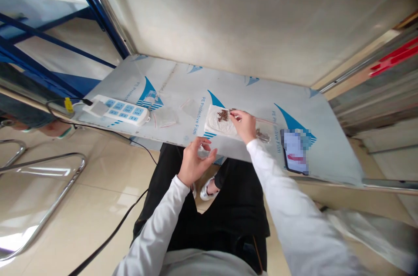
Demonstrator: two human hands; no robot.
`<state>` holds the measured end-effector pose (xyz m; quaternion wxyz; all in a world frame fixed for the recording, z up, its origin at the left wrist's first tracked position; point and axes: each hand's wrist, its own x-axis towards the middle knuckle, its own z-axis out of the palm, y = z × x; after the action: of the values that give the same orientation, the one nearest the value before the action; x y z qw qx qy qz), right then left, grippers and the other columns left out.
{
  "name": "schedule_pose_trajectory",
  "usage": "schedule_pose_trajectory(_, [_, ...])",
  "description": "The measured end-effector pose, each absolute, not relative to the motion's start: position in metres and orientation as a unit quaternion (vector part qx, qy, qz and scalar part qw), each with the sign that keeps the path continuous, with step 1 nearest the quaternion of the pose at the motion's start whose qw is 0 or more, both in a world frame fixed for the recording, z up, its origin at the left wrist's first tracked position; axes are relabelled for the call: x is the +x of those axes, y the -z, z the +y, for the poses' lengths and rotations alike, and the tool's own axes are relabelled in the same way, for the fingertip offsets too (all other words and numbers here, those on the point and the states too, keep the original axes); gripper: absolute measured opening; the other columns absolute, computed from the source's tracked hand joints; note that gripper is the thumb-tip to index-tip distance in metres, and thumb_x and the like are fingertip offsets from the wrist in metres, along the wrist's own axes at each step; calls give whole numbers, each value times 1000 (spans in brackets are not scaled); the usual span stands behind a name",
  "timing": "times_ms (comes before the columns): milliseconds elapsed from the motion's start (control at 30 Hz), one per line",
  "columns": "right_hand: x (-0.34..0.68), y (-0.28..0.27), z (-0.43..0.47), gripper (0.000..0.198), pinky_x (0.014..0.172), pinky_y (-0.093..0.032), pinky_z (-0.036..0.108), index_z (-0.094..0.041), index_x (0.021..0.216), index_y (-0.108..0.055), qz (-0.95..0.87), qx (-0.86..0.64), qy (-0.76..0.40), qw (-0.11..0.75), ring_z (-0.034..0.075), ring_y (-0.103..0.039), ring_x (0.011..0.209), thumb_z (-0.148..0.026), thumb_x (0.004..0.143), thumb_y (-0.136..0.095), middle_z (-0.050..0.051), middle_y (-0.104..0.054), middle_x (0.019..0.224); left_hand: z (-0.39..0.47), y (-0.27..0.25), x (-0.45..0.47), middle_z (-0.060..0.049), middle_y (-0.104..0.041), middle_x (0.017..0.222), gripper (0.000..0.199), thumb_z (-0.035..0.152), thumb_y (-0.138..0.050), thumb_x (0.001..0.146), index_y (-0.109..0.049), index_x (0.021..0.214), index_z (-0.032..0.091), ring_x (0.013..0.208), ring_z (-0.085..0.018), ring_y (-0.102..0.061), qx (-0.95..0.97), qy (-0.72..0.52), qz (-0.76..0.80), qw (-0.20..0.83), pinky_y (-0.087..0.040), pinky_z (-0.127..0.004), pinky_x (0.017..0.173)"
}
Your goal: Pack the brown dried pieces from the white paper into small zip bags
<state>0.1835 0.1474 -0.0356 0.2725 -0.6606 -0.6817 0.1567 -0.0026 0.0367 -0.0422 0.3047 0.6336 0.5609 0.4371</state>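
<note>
A small pile of brown metallic pieces (223, 115) lies on a white pad (214, 126) near the middle of the table. My right hand (244, 124) reaches over the pad's right side, thumb and fingertips pinched together at the pile's edge. Whatever is between those fingertips is too small to name. My left hand (197, 160) is at the table's front edge, its fingers curled around a clear plastic bag (204, 151), thumb apart from the index finger. Partly behind my right wrist, another clear bag (263, 135) contains dark pieces.
Flat clear bags (165, 117) lie left of the pad. Farther left sits a white power strip (119, 110) with a black cable. A phone (295, 152) rests at the right. The table (176, 80) meets a pale panel at the back. A metal chair frame (70, 189) stands left.
</note>
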Motion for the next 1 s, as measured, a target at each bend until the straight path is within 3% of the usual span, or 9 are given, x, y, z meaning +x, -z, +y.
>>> schedule_pose_trajectory(133, [155,-6,76,21,63,-51,26,-20,98,-72,-694,-553,-268,376,15,-63,66,-34,85,-63,4,-74,90,41,38,4,1,-65,76,24,25,-68,74,-55,94,20,72,-15,-63,634,-459,540,309,-48,-27,73])
schedule_pose_trajectory(300, [135,-26,39,15,75,-53,30,-20,94,-71,-765,-511,-247,306,18,-66,77,-15,82,-66,3,-74,92,45,32,11,-2,-67,85,24,16,-64,70,-54,91,20,77,-18,-64,648,-464,514,317,-48,-29,73])
schedule_pose_trajectory(500, [147,-23,43,18,81,-52,34,-19,104,-69,-814,-482,-206,252,21,-66,90,-26,89,-61,7,-73,96,44,31,12,-1,-66,84,24,15,-62,70,-53,91,21,76,-17,-63,646,-471,510,317,-48,-29,74])
schedule_pose_trajectory(667, [162,-28,46,7,78,-50,31,-21,86,-71,-826,-431,-269,244,18,-64,83,-27,86,-67,2,-72,83,44,32,5,-2,-62,87,42,26,-71,68,-49,102,21,76,-16,-59,673,-444,483,342,-48,-30,74])
schedule_pose_trajectory(767, [169,-33,46,9,78,-50,29,-21,87,-71,-809,-425,-297,278,16,-65,81,-24,88,-63,2,-71,85,43,29,3,-3,-58,94,53,30,-76,64,-46,106,20,78,-15,-56,675,-453,466,349,-47,-28,74])
schedule_pose_trajectory(900, [180,-19,61,18,78,-52,29,-20,92,-71,-754,-449,-341,337,18,-68,85,-31,90,-57,5,-73,91,42,29,6,0,-56,87,44,33,-74,69,-46,101,20,72,-13,-53,646,-465,510,327,-45,-25,70])
schedule_pose_trajectory(1000, [191,12,101,22,78,-53,31,-15,99,-69,-697,-579,-247,344,18,-68,84,-29,91,-52,8,-73,95,39,33,12,1,-55,82,40,34,-74,71,-47,98,20,70,-12,-52,625,-464,539,321,-43,-25,70])
